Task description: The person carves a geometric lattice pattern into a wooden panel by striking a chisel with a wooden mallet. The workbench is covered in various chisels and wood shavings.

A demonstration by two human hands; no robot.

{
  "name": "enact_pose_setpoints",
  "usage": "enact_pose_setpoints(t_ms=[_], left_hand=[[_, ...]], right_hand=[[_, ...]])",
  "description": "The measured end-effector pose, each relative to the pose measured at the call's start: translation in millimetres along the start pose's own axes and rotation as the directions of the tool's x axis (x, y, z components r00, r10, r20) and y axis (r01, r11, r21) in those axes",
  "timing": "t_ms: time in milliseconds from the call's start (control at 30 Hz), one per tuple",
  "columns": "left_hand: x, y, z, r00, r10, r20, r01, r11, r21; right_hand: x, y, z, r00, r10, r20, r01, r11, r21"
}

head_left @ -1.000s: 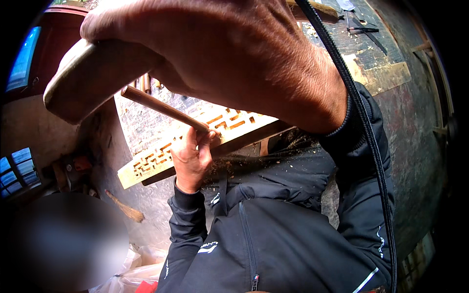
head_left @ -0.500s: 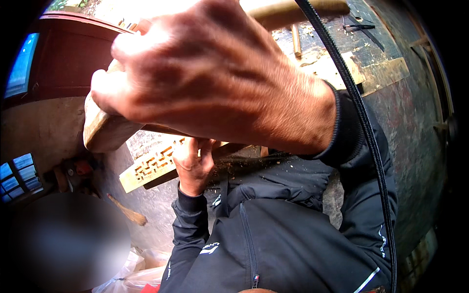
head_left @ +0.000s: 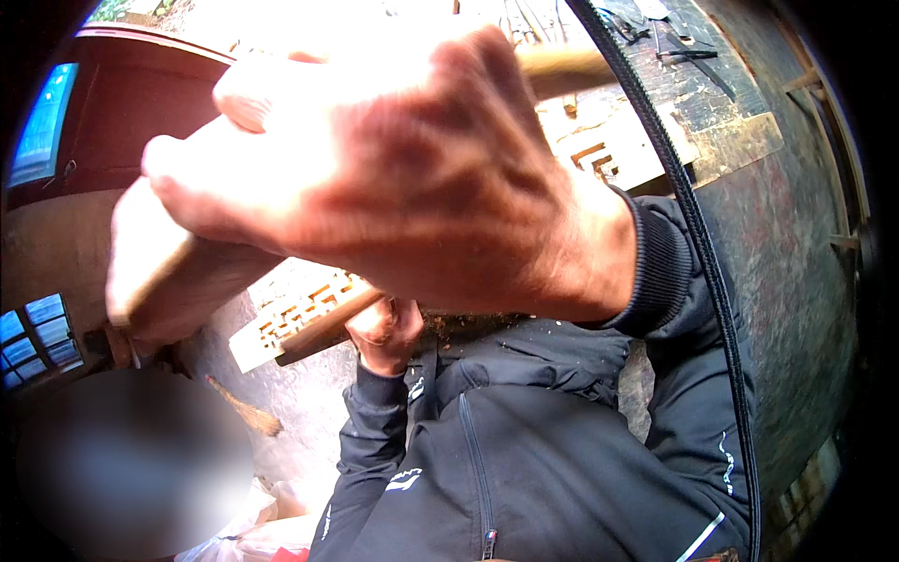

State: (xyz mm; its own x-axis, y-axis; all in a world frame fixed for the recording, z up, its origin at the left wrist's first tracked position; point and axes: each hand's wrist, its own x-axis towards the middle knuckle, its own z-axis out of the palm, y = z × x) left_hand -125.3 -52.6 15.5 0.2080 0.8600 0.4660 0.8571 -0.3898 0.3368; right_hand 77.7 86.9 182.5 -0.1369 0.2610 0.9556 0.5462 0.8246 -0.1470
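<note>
My right hand [head_left: 412,178] is large and close to the camera, its fingers wrapped round a thick wooden mallet [head_left: 187,272]. The mallet's pale, blocky end sticks out to the left of the fist. A rounded length of wood, seemingly its handle, shows beyond the knuckles at the upper right. Below, my left hand [head_left: 386,332] is closed beside a pale wooden board [head_left: 248,351] cut with a pattern of small openings. What its fingers hold is hidden behind the right hand and the board's edge. The right hand hangs above the board and covers much of it.
Dark tools [head_left: 688,54] lie on the worktable at the far right, among wood shavings. Another carved wooden piece [head_left: 599,161] rests beside my right wrist. A black cord [head_left: 688,201] crosses the view on the right. A broom [head_left: 245,407] lies at the lower left, near plastic bags [head_left: 253,534].
My right hand and the mallet have swung left, and the mallet's blocky end is lower. My left hand has shifted slightly right and down. The carved piece by my right wrist shows more.
</note>
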Motion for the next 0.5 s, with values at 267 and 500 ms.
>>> enact_pose_setpoints(t_ms=[267, 500], left_hand=[[25, 40, 11, 0.782, -0.616, -0.092, 0.335, 0.54, -0.772], [25, 52, 39, 0.809, -0.581, -0.095, 0.256, 0.492, -0.832]], right_hand=[[-37, 33, -28, 0.979, 0.066, 0.194, -0.037, 0.988, -0.15], [-60, 42, -42, 0.925, 0.176, 0.338, -0.135, 0.981, -0.141]])
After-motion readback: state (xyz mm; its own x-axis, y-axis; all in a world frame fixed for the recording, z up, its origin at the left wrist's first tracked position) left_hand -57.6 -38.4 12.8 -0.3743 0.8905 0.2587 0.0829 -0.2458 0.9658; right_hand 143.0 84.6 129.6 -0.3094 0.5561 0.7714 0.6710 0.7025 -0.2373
